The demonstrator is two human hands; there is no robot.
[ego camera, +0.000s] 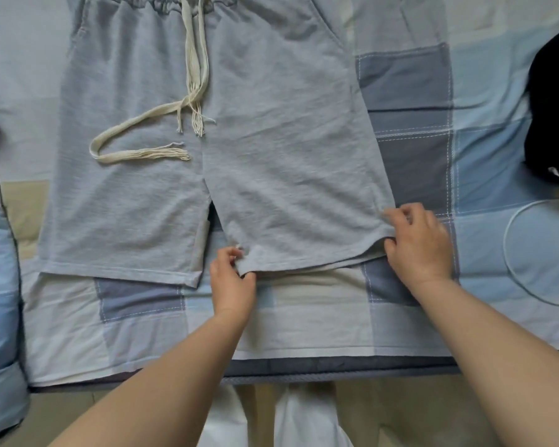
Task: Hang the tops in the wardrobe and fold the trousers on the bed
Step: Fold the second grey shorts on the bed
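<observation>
Black garment [554, 101] right of grey shorts [207, 124] on patchwork bedspread [410, 91].

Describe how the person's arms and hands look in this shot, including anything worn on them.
Both forearms are bare, with no sleeves in view. The left hand and right hand wear no gloves, and no rings, watch or bracelets show. Fingernails look short and plain.

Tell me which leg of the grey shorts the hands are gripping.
The leg on the right side of the grey shorts: the left hand pinches its inner hem corner and the right hand its outer one. The other leg lies flat, untouched.
</observation>
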